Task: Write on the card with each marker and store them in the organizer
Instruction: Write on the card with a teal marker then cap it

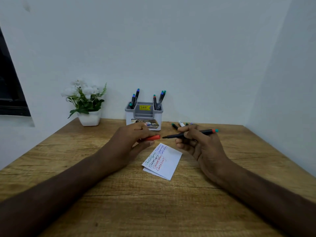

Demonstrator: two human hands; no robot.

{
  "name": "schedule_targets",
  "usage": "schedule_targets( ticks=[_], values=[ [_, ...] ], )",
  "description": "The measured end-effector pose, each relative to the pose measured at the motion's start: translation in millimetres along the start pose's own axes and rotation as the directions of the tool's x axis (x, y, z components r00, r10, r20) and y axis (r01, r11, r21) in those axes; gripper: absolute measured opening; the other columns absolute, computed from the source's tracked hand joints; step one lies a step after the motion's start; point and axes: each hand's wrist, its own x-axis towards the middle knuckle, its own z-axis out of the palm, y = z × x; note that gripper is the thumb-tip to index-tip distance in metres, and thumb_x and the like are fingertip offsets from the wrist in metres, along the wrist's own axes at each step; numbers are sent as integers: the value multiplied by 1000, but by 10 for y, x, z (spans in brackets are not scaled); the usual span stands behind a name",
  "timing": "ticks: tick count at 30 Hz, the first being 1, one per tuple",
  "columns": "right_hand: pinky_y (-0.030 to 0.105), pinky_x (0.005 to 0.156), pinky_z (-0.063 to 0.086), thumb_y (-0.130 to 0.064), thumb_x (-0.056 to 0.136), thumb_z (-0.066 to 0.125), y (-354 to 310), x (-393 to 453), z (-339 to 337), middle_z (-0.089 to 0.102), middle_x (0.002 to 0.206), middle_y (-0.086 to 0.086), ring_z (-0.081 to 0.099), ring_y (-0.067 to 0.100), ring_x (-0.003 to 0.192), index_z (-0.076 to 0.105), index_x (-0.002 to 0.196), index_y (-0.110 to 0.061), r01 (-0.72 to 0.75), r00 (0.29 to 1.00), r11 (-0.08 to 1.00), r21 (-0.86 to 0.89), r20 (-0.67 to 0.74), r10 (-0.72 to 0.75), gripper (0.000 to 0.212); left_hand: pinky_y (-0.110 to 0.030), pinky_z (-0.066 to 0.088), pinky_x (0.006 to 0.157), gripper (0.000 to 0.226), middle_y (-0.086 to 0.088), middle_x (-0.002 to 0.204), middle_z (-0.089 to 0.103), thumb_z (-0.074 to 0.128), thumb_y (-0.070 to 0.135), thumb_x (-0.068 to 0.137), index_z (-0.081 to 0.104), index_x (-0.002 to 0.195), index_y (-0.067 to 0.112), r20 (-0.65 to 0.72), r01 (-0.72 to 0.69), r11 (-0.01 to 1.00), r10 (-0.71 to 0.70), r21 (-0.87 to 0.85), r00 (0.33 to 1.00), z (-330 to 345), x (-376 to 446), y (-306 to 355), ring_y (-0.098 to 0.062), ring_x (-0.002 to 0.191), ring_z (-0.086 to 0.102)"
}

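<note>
A white folded card (166, 164) lies on the wooden table (119, 202), with lines of green, black, red and blue writing on its left part. Just above it, my left hand (130, 141) pinches a red marker cap (153, 138). My right hand (200, 144) grips an uncapped black marker (188, 134) with a red and teal end, its tip pointing left at the cap. A small gap separates tip and cap. The white and grey organizer (144, 117) stands behind, with several markers upright in its two side slots.
Several loose markers (181, 124) lie on the table right of the organizer, partly hidden by my right hand. A white pot of flowers (87, 106) stands at the back left. Walls close the table at the back and right.
</note>
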Motion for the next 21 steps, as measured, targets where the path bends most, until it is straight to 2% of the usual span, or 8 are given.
schedule_targets(
  ticks=[2, 4, 7, 11, 13, 16, 18, 21],
  values=[
    [29, 65, 65, 6, 98, 60, 11, 1, -1, 74, 83, 16, 74, 25, 71, 75, 90, 1, 42, 999, 999, 4, -10, -42, 18, -14, 41, 70, 26, 15, 99, 67, 68, 32, 99, 74, 125, 29, 7, 19, 1000, -19, 0, 1000, -2, -2, -11, 0, 85, 58],
    [29, 64, 63, 7, 97, 62, 29, 10, -7, 72, 81, 16, 72, 25, 69, 73, 91, 1, 65, 998, 998, 0, -13, -65, 14, -11, 40, 69, 29, 15, 98, 68, 68, 31, 99, 73, 127, 31, 22, 31, 1000, -31, -6, 999, 2, -7, -17, 2, 85, 58],
    [30, 65, 63, 7, 97, 63, 43, 11, -9, 72, 81, 15, 72, 25, 69, 72, 92, 2, 77, 997, 997, -8, 2, -77, 11, -6, 36, 67, 32, 14, 97, 68, 70, 27, 98, 72, 130, 31, 36, 34, 999, -34, 8, 999, 9, -8, -7, 7, 83, 55],
    [30, 68, 64, 7, 96, 66, 56, -3, -13, 73, 82, 17, 73, 26, 72, 75, 92, 2, 89, 996, 994, -62, 30, -87, 10, -8, 33, 64, 27, 13, 94, 65, 70, 28, 98, 74, 125, 27, 34, 43, 999, -44, 23, 998, 26, 3, 8, 5, 84, 54],
    [30, 71, 64, 4, 93, 72, 60, -12, -13, 76, 81, 18, 74, 28, 75, 79, 95, 2, 105, 993, 986, -127, 63, -98, 7, -8, 31, 65, 31, 15, 95, 65, 69, 28, 99, 72, 130, 30, 30, 28, 999, -29, 28, 999, 23, 7, 32, 9, 82, 51],
    [30, 77, 65, -9, 89, 82, 70, -44, 9, 83, 85, 8, 78, 24, 81, 85, 102, -8, 175, 979, 916, -362, 161, -123, 13, -10, 32, 67, 35, 17, 96, 66, 67, 31, 100, 69, 135, 34, 34, -7, 1000, 7, -3, 999, 18, -1, 96, 9, 81, 50],
    [29, 76, 65, -17, 88, 84, 81, -68, 31, 83, 83, 2, 79, 19, 81, 86, 104, -13, 219, 970, 852, -475, 201, -138, 16, -11, 35, 66, 28, 20, 94, 65, 66, 34, 100, 72, 128, 33, 41, -29, 999, 30, -25, 999, 16, -4, 126, 9, 81, 53],
    [35, 80, 67, -23, 88, 85, 90, -74, 38, 84, 84, 1, 80, 19, 80, 85, 104, -16, 224, 973, 833, -506, 169, -159, 18, -10, 37, 67, 23, 22, 93, 64, 66, 35, 100, 76, 119, 28, 30, -51, 998, 52, -43, 998, 32, 0, 152, 10, 81, 53]
  ],
)
